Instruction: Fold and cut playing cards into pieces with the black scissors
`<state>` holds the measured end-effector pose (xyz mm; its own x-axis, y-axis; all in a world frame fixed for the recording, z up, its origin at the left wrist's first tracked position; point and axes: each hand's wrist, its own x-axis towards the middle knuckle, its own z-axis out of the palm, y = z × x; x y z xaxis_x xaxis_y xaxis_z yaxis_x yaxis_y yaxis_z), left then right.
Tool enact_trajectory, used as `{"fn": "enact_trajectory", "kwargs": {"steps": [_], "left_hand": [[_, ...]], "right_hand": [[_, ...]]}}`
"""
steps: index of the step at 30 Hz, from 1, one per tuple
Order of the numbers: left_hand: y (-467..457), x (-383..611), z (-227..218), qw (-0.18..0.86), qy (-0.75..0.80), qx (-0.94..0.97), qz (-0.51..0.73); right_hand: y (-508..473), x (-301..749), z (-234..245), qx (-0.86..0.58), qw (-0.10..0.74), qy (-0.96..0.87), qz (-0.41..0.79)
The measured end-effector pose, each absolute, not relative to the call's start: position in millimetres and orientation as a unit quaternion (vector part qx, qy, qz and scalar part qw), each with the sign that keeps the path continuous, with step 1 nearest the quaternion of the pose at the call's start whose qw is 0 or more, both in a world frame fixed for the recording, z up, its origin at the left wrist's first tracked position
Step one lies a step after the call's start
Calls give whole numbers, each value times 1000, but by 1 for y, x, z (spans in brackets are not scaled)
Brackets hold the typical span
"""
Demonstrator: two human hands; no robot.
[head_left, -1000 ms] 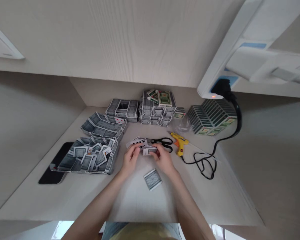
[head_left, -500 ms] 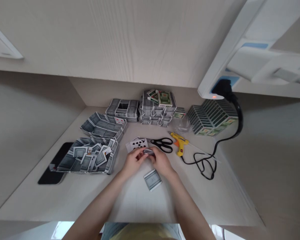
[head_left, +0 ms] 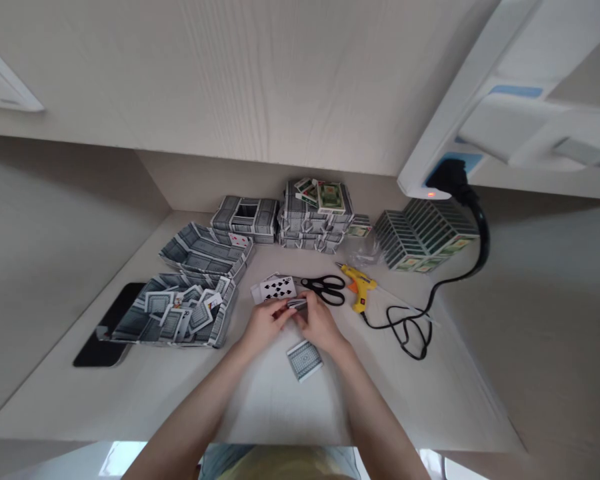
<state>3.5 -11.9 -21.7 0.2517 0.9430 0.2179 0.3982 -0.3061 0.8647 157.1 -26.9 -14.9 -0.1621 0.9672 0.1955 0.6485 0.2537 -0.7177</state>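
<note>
Between my left hand [head_left: 265, 325] and my right hand [head_left: 321, 324] is a playing card [head_left: 297, 304], pinched by the fingers of both; whether it is one card or a few I cannot tell. Nearer to me, a patterned card piece [head_left: 305, 361] lies back up on the table. Just beyond my left hand are loose cards, a spade card [head_left: 279, 288] face up on top. Black-handled scissors [head_left: 325, 289] lie past my right hand, their blades partly under the cards. To their right rests a yellow glue gun [head_left: 360, 288].
On the left, an open box made of cards [head_left: 220, 333] holds several loose cards and overlaps a black phone [head_left: 97, 350]. Behind it are another open card box [head_left: 200, 250] and stacked card structures [head_left: 313, 223]. Card packs [head_left: 425, 233] stand back right. A black cord [head_left: 433, 293] loops below a power strip [head_left: 430, 160].
My hands stay at nearly the same spot, still holding the card, with only a slight shift of the fingers. The view has moved a little.
</note>
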Motion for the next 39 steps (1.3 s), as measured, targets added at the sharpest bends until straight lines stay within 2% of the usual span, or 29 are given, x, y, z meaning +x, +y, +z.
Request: {"fn": "enact_trajectory", "kwargs": {"steps": [8, 13, 16, 22, 26, 30, 36, 39], "left_hand": [[-19, 6, -15, 329, 467, 701, 427], [-12, -9, -12, 159, 591, 633, 474], [-4, -18, -13, 100, 643, 600, 465], [4, -16, -17, 135, 663, 598, 429], [18, -13, -6, 120, 670, 600, 421], [39, -9, 3, 66, 688, 618, 375], [53, -2, 2, 44, 751, 628, 197], [49, -3, 5, 36, 752, 632, 184]], "right_hand": [[-26, 162, -15, -526, 381, -698, 302], [-22, 164, -18, -553, 407, -666, 291], [-22, 163, -19, -561, 389, -681, 265], [-22, 161, -20, -552, 384, -696, 250], [-22, 159, -21, -549, 385, -702, 241], [-21, 159, -21, -549, 387, -701, 240], [-20, 159, -23, -551, 385, -701, 240], [-20, 159, -23, -553, 384, -700, 237]]}}
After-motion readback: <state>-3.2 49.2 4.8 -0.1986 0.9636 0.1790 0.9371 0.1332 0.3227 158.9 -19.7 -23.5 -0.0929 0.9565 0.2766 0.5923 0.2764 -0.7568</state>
